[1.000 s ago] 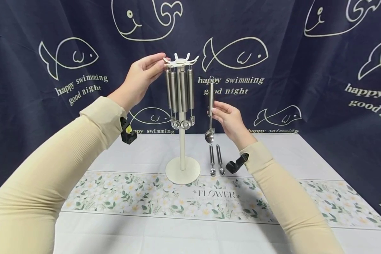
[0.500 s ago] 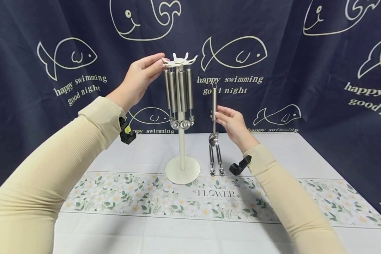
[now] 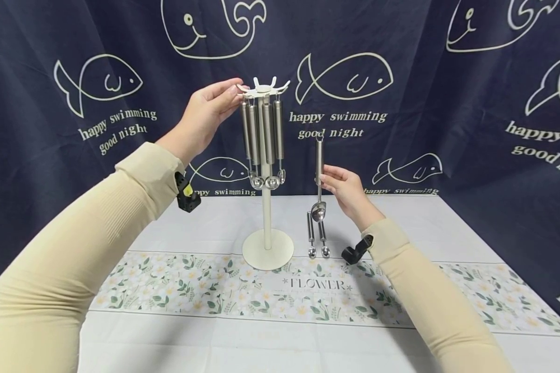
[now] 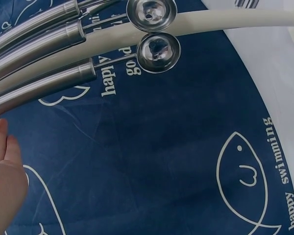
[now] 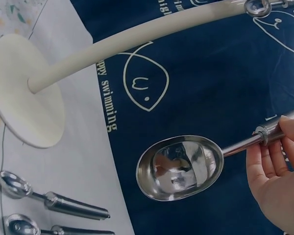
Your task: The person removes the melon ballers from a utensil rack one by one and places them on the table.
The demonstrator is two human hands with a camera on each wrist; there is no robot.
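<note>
Navy fish-print cloth hung behind a white-covered table, white round-based hook stand upright, raised left hand pinched its top, lower right hand gripped a silver metal scoop, bowl downward, aloft beside the stand

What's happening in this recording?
A person is working at a white utensil stand with several metal scoops hanging from its hooks. Their left hand is up at the stand's hooked top. Their right hand holds another scoop by the handle, bowl down, in the air to the right of the stand. Two smaller scoops lie side by side on the white tablecloth.
</note>
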